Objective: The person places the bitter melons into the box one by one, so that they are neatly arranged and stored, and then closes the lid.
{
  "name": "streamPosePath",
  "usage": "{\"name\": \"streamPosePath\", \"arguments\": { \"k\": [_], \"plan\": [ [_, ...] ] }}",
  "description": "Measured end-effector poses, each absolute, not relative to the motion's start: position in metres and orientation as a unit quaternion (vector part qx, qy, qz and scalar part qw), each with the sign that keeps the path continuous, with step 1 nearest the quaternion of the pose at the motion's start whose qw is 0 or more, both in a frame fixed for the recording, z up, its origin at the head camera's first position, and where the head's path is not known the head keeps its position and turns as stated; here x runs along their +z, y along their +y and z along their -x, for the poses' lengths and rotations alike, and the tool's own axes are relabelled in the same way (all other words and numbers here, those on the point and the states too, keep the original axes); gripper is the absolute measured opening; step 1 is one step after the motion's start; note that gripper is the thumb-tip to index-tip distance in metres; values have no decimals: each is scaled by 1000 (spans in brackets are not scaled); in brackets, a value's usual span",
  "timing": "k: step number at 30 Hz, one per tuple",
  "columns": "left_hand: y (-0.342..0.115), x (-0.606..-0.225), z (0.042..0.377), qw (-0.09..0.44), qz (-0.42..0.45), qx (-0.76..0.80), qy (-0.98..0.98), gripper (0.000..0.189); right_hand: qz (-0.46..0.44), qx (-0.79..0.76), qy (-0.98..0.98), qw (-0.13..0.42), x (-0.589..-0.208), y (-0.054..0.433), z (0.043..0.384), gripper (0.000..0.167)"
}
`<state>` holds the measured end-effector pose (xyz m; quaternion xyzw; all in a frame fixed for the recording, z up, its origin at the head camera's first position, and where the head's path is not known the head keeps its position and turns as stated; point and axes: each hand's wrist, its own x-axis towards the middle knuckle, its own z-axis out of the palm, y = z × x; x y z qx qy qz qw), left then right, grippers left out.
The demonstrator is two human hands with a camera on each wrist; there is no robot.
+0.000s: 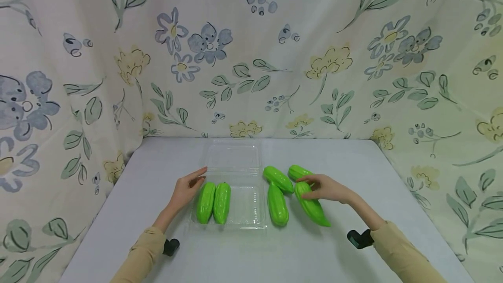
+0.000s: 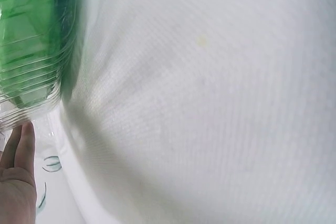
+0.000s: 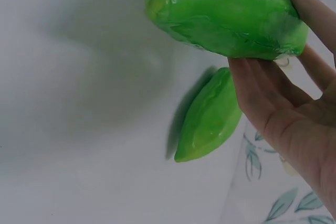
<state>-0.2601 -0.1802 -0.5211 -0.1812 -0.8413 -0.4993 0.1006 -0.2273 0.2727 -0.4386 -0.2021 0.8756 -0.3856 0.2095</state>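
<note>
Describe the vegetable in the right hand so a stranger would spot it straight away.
On the white table, find the open clear plastic box. To its right is a green vegetable, its pointed tip toward the near right. Unlike the loose vegetables beside it, this one is held by the right hand.

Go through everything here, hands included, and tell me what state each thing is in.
Clear plastic hinged container: open, its lid folded back.
Two glossy green elongated vegetables: side by side inside the container.
Three more such vegetables: loose on the white table, right of the container.
Sixth vegetable: gripped.
Right hand: thumb and fingers around the sixth vegetable.
Left hand: fingers extended at the container's left side.
</note>
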Motion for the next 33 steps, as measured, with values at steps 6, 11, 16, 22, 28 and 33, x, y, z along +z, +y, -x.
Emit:
{"name": "streamPosePath", "arguments": {
  "k": [6, 11, 16, 22, 28, 33],
  "plan": [
    [-180, -519, 259, 99, 180, -502, -840, 39, 190, -428, 859, 206, -437, 272, 229, 57],
    [-178, -513, 255, 102, 178, -492, -846, 38, 176, -440, 857, 200, -435, 272, 231, 55],
    [-172, -494, 244, 102, 181, -496, -843, 37, 160, -452, 854, 201, -435, 272, 232, 54],
    [-174, -500, 247, 101, 181, -498, -842, 37, 136, -467, 851, 195, -433, 269, 231, 55],
    [-180, -519, 258, 96, 177, -497, -844, 38, 88, -489, 846, 192, -428, 261, 232, 59],
    [-181, -519, 259, 99, 183, -501, -840, 38, 70, -517, 832, 189, -425, 256, 231, 61]
  ]
}}
